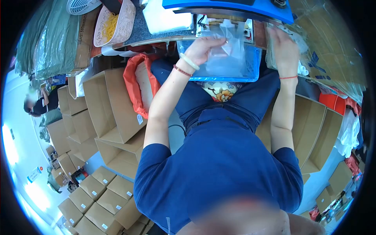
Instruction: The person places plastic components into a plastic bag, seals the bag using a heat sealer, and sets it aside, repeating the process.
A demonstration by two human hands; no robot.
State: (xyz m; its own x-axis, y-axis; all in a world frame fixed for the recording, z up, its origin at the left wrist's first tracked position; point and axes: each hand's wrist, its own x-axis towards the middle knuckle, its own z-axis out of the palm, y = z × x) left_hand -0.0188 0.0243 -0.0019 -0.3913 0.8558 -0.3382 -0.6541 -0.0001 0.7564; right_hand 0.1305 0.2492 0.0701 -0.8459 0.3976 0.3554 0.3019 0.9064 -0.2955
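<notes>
My left hand (201,50) is closed, thumb and fingers pinching the edge of a clear plastic bag (226,58) with a small pale piece showing through it. The bag hangs over a blue tray (252,74) on my lap, in which more clear plastic lies. To the right, my right hand (284,49) reaches past the tray with its fingers stretched out over clear plastic packaging (271,53) at the table's edge. Just in front of both hands is the lower edge of a blue machine (235,8).
A white basket (126,21) of yellow rubber bands and a white foam-like stack (166,17) sit on the table to the left. Open cardboard boxes (105,105) flank me, with a red-orange bag (137,86) beside my left leg. Another person (46,100) is far left.
</notes>
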